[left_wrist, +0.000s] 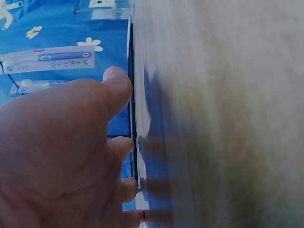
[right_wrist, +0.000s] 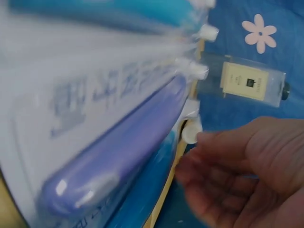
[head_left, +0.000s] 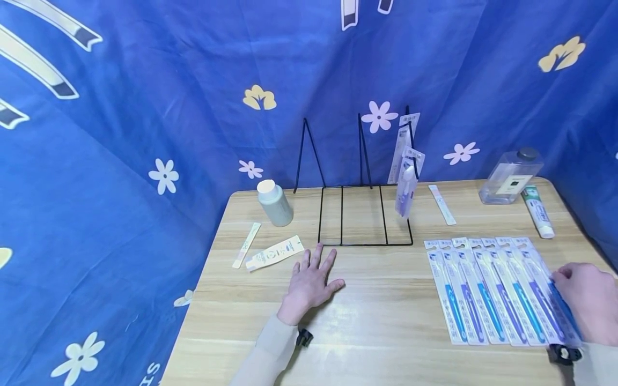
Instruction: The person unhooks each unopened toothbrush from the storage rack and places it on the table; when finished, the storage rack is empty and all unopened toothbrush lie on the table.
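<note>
My left hand (head_left: pixel 311 281) rests on the wooden table with its fingers spread, fingertips at the front edge of a black wire rack (head_left: pixel 365 245). It holds nothing, and its thumb (left_wrist: pixel 117 88) points outward in the left wrist view. At the right end of a row of several packaged toothbrushes (head_left: pixel 497 300), my right hand (head_left: pixel 591 303) pinches the edge of a packaged blue toothbrush (head_left: pixel 566 313) with curled fingers. In the right wrist view, a purple toothbrush (right_wrist: pixel 118 147) lies close beside that blue one, blurred. Two packaged toothbrushes (head_left: pixel 406 185) stand in the rack's right side.
A grey bottle (head_left: pixel 276 203), a cream tube (head_left: pixel 275 253) and a thin sachet (head_left: pixel 246 245) lie or stand left of the rack. To the right are another sachet (head_left: pixel 442 205), a clear bottle (head_left: pixel 509 179) and a toothpaste tube (head_left: pixel 538 213). Blue patterned cloth (head_left: pixel 203 69) hangs behind.
</note>
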`<state>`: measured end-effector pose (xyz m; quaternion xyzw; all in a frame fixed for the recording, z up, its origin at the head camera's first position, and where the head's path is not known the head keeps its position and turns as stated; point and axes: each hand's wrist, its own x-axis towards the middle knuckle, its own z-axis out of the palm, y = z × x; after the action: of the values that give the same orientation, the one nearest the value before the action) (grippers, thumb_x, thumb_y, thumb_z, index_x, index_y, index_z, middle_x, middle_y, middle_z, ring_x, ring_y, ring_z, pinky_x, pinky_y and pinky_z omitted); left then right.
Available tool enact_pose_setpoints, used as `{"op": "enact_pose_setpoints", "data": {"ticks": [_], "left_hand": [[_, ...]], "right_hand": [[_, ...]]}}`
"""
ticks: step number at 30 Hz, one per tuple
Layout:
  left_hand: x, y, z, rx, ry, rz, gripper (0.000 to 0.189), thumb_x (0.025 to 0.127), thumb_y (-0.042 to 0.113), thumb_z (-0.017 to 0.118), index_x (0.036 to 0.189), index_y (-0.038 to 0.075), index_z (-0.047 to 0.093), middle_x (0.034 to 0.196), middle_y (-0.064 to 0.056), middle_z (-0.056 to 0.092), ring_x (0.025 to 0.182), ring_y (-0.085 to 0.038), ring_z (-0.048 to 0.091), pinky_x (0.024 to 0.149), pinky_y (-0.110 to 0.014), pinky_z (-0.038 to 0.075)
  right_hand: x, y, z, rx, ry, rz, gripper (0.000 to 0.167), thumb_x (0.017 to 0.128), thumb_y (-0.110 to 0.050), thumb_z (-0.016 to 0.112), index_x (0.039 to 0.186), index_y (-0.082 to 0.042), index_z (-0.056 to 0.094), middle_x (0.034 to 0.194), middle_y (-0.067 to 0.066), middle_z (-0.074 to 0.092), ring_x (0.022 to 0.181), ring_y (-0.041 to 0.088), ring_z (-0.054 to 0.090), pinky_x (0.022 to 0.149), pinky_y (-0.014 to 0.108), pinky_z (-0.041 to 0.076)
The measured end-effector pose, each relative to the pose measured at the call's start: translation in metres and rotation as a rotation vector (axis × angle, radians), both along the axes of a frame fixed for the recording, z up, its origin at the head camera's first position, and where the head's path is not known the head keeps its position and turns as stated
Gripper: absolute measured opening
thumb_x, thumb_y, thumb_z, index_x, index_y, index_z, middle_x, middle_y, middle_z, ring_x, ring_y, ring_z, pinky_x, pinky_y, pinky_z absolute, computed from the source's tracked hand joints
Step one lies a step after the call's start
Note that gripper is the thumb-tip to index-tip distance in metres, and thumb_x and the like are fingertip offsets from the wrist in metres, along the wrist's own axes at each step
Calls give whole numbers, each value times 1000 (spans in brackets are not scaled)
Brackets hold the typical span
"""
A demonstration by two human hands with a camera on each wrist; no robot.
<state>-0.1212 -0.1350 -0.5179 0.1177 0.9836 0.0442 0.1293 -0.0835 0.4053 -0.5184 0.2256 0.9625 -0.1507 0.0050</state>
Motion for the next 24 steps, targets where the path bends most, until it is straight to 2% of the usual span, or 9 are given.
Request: {"op": "enact_pose_setpoints", "data": {"ticks": [2,5,8,13,15,18,21,22,24], "left_hand": [[0,0,0,0,1,0,82,95,73,42,163,34,18,173,-7,9,156,-44,17,119,-66,30],[0,0,0,2,0,1,82,95,74,42,163,34,18,173,-6,9,156,-44,18,119,-66,30],[0,0,0,0,-2,3,82,95,74,42,163,35,18,173,-6,9,156,-44,17,119,-66,30],[0,0,-1,-7,-1,2,82,95,74,41,163,35,18,173,-6,9,156,-44,17,119,-66,30],[0,0,-1,-10,1,2,83,95,75,41,163,35,17,173,-6,9,156,-44,17,120,-65,30],[0,0,-2,-9,4,1,83,95,75,41,163,35,17,173,-6,9,156,-44,17,119,-66,30],[0,0,-2,-5,3,2,82,95,75,41,163,35,17,173,-6,9,156,-44,17,119,-66,30],[0,0,-2,-2,4,2,82,95,75,41,163,35,17,173,-7,9,156,-44,17,119,-66,30],[1,0,-2,0,3,2,82,95,74,41,163,35,17,173,-7,10,156,-44,17,119,-66,30]], "right_hand": [[2,-7,-1,16,158,54,26,91,-7,64,101,17,66,89,34,68,72,46,65,57,46,42],[4,-21,2,17,365,137,26,87,-3,71,105,15,67,95,36,69,81,51,67,60,41,43],[4,-36,6,-9,516,208,31,84,-4,77,110,11,70,98,33,72,86,52,69,63,33,39],[-5,-63,11,-78,646,331,46,78,-15,86,118,3,71,100,27,75,86,51,69,63,20,37],[-10,-75,14,-122,653,365,51,78,-20,87,122,0,71,104,25,75,89,48,70,66,12,38],[-18,-93,18,-221,625,382,59,80,-28,88,131,-6,68,116,23,74,100,11,75,76,-2,34],[-29,-113,24,-334,594,398,64,82,-31,86,139,-12,63,128,21,70,107,-25,52,87,-10,29],[-33,-120,26,-370,589,405,65,83,-31,86,140,-13,62,130,20,69,105,-31,43,88,-9,30],[-42,-134,30,-429,586,427,65,83,-30,86,142,-15,61,133,19,68,109,-30,46,90,-8,32]]}}
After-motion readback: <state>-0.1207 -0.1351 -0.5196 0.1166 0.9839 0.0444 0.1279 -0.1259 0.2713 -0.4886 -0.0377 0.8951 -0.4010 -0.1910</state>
